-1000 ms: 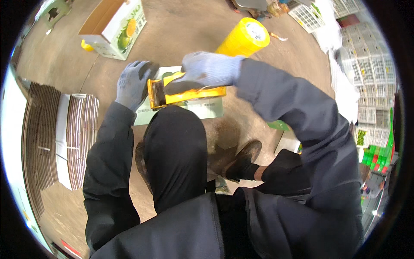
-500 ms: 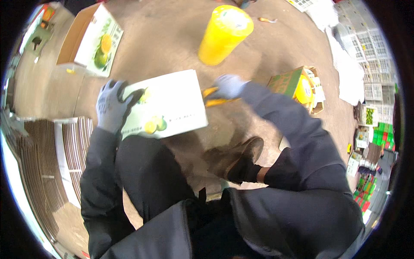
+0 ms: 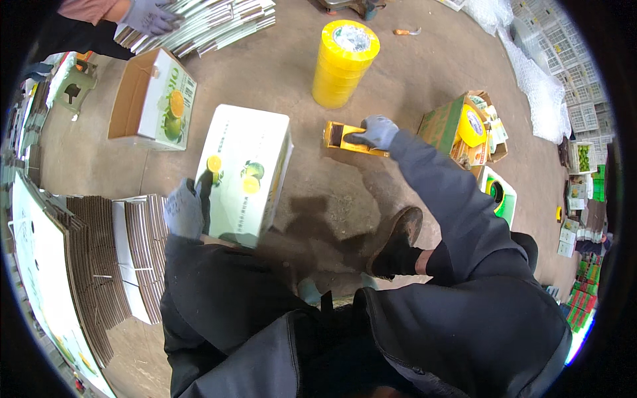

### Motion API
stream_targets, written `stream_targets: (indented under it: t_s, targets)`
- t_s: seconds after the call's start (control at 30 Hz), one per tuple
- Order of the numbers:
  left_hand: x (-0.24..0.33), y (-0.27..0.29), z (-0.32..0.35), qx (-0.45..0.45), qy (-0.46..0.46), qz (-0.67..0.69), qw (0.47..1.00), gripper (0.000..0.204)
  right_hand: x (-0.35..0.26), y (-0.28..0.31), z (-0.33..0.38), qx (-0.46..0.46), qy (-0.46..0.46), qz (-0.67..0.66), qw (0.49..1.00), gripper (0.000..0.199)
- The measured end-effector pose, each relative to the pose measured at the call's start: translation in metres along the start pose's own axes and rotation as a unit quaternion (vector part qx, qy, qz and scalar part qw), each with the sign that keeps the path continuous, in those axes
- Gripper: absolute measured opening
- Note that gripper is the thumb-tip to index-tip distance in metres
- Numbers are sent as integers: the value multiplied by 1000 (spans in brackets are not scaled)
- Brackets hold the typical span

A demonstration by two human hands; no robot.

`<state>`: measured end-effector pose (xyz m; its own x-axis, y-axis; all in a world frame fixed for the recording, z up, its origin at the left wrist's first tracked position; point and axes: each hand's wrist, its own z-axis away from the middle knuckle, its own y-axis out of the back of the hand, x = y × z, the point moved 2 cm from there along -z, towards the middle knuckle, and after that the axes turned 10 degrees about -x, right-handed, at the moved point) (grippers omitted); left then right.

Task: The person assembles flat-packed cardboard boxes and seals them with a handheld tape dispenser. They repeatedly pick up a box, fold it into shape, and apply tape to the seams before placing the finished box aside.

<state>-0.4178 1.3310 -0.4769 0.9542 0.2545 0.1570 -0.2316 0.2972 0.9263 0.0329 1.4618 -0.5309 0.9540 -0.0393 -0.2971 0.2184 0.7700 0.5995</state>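
A white carton with printed citrus fruit point(image 3: 229, 176) stands on the floor before my knees, its top face closed. My left hand point(image 3: 184, 211), in a grey glove, grips the carton's left edge, with the dark-palmed thumb side against it. Right of the carton and apart from it, my right hand point(image 3: 380, 132), gloved too, is closed around a yellow tape dispenser point(image 3: 337, 135). Behind the dispenser rises a stack of yellow tape rolls point(image 3: 340, 69).
An open fruit carton point(image 3: 169, 109) stands far left. Beyond it, another person's gloved hand point(image 3: 149, 16) rests on flattened cartons point(image 3: 222, 23). More flattened cartons point(image 3: 99, 252) stand left. At right are a box holding tape point(image 3: 441, 126) and a green-white container point(image 3: 507, 202). An orange-handled knife point(image 3: 406, 31) lies beyond.
The carton has turned, so its long side now runs away from me and one side face shows. My view has shifted, bringing the other person's hand and flattened cartons into sight.
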Motion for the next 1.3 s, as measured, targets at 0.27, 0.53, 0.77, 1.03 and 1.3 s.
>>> stream_targets:
  t_s: [0.27, 0.53, 0.77, 1.03, 1.3]
  targets:
    - [34, 19, 44, 40, 34, 133, 990, 65, -29, 55, 86, -10, 231, -248, 941, 47]
    - [101, 87, 42, -289, -256, 606, 695, 33, -147, 63, 138, -107, 388, -175, 899, 45]
    - [7, 83, 63, -176, -173, 588, 771, 22, -149, 68, 136, -141, 401, -76, 902, 46]
    - [-199, -71, 16, -177, 113, 678, 705, 21, -20, 16, 23, -125, 62, 0, 990, 53]
    - [-59, -289, -32, -102, -105, 465, 873, 39, -130, -105, -37, -161, 88, 265, 947, 41]
